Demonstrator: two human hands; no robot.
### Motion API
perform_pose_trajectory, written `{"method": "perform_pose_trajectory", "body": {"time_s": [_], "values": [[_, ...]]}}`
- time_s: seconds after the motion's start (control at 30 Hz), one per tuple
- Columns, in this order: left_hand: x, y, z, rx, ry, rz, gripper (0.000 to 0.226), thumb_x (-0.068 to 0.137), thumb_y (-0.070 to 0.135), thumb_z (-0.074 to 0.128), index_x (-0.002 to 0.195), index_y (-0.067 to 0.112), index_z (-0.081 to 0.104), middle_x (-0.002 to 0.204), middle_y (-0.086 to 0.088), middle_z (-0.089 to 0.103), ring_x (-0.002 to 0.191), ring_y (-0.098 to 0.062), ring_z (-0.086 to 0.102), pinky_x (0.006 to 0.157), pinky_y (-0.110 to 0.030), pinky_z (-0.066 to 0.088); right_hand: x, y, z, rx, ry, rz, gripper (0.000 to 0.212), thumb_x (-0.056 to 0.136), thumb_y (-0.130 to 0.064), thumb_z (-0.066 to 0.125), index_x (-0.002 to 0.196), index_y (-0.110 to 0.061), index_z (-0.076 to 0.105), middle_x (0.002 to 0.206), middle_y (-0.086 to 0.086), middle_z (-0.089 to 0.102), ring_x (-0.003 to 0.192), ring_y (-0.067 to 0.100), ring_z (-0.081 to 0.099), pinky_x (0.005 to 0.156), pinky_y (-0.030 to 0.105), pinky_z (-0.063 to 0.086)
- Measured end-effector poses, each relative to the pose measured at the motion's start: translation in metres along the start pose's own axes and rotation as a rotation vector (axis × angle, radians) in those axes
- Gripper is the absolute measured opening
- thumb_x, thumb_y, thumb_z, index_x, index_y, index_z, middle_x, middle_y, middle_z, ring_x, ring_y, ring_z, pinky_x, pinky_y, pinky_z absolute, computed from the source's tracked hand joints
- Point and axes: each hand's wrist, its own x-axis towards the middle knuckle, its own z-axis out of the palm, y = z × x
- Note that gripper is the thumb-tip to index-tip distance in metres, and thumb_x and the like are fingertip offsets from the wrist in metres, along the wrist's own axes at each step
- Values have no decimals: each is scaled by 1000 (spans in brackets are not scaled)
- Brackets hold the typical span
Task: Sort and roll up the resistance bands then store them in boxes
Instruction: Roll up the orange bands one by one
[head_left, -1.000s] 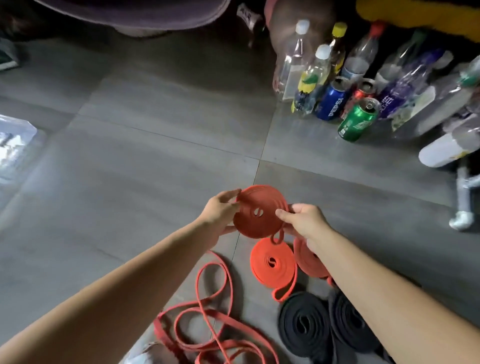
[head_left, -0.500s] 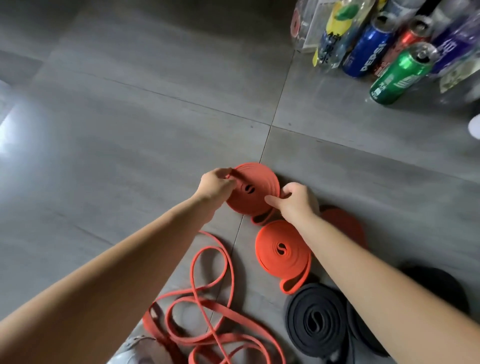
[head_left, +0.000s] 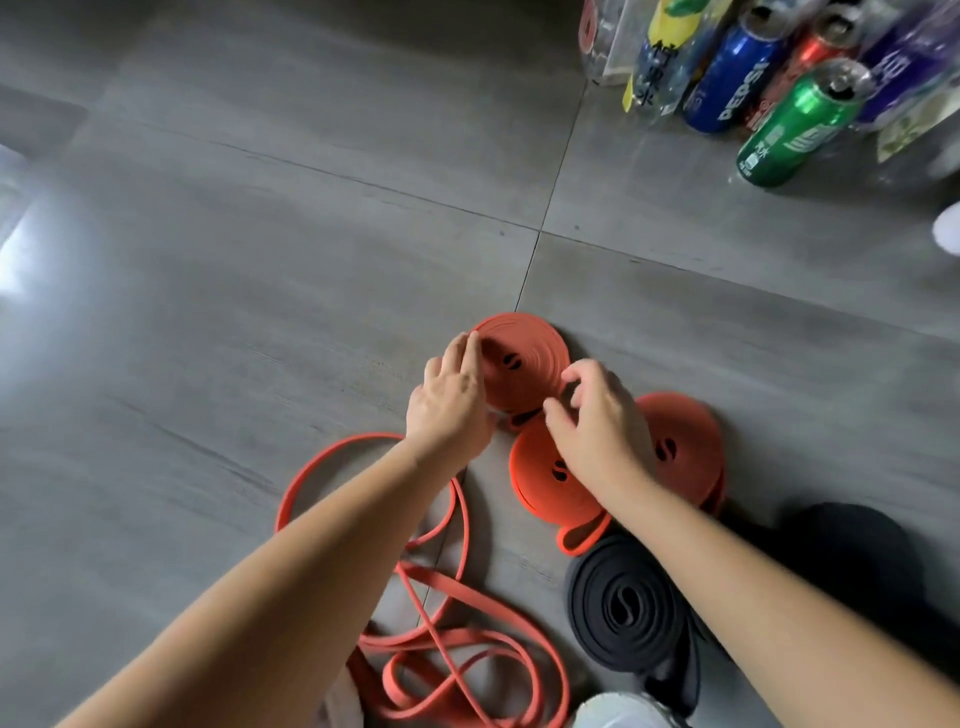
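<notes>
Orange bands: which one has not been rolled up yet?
The loose band, lying in tangled loops at lower left. The other three orange ones, the far roll, middle roll and right roll, are flat coils.

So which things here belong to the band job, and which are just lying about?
Job: far rolled orange band, middle rolled orange band, right rolled orange band, loose orange bands, rolled black band.
Lying about: Pepsi can, green can, red can, plastic bottles.

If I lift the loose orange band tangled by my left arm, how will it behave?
The loose orange band would probably flop and dangle, since it lies in slack crossing loops. It may snag where strands overlap. Thin, so likely light.
</notes>
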Motion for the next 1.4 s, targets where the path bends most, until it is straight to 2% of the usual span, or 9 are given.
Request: {"method": "perform_pose_trajectory", "body": {"time_s": [0.17, 0.37, 0.43, 0.53, 0.73, 0.9, 1.03, 1.27, 1.4], "values": [[-23, -18, -11, -158, -78, 69, 84, 83, 21, 65, 149, 18, 13, 153, 0, 15, 134, -27, 30, 102, -39, 38, -70, -6, 28, 40, -385, -116, 20, 87, -33, 60, 99, -17, 61, 100, 2, 63, 96, 23, 59, 80, 31, 45], [-100, -66, -4, 169, -157, 220, 61, 75, 39, 71, 127, 15, 50, 123, -5, 48, 113, -27, 49, 88, -39, 47, -90, -30, 53, -332, -537, -3, 27, 85, -44, 58, 101, -22, 59, 109, 6, 66, 105, 27, 62, 81, 31, 48], [-112, -74, -5, 268, -167, 310, 53, 63, 44, 79, 105, 15, 64, 110, -4, 57, 103, -27, 58, 73, -35, 53, -89, -34, 56, -235, -532, 38, 13, 81, -35, 60, 81, -24, 53, 98, 2, 67, 97, 26, 63, 71, 30, 43], [-125, -71, -20, 425, -369, 345, 39, 86, 45, 57, 117, 22, 59, 130, -3, 45, 126, -23, 37, 92, -35, 44, -85, -39, 49, -30, -530, 115, 20, 72, -26, 62, 64, -21, 44, 70, -3, 58, 76, 25, 59, 58, 27, 35], [-161, -44, -66, 651, -787, 444, 53, 88, 55, 49, 121, 14, 56, 120, -11, 57, 111, -32, 52, 88, -40, 48, -79, -72, -2, 268, -542, 130, 23, 63, -18, 65, 75, -23, 46, 67, 0, 64, 71, 29, 67, 64, 34, 51], [-196, -11, -139, 467, -426, 277, 30, 91, 36, 50, 114, 17, 55, 112, -7, 62, 101, -29, 61, 74, -34, 49, -96, -113, -75, 187, -535, -139, 19, 74, -10, 63, 76, -28, 58, 74, 1, 65, 71, 23, 60, 69, 35, 49], [-223, 12, -211, 269, -204, 157, 54, 78, 52, 66, 115, 21, 41, 101, -1, 65, 92, -30, 63, 66, -32, 45, -136, -162, -140, 236, -536, -283, 19, 76, -1, 62, 88, -15, 66, 73, 1, 58, 69, 14, 48, 64, 26, 39], [-309, 64, -300, -77, 57, 318, 23, 86, 32, 63, 87, 10, 63, 72, 0, 56, 69, -23, 52, 58, -26, 39, -215, -213, -261, 260, -373, -396, 26, 76, 1, 62, 80, -24, 65, 78, 11, 69, 70, 18, 58, 70, 36, 50], [-359, 75, -326, -256, 261, 426, 17, 83, 32, 67, 91, 17, 71, 78, -3, 61, 73, -22, 57, 68, -33, 47, -264, -215, -312, 463, -254, -434, 24, 76, 3, 71, 76, -20, 65, 61, -8, 67, 57, 0, 59, 55, 14, 47]]}}
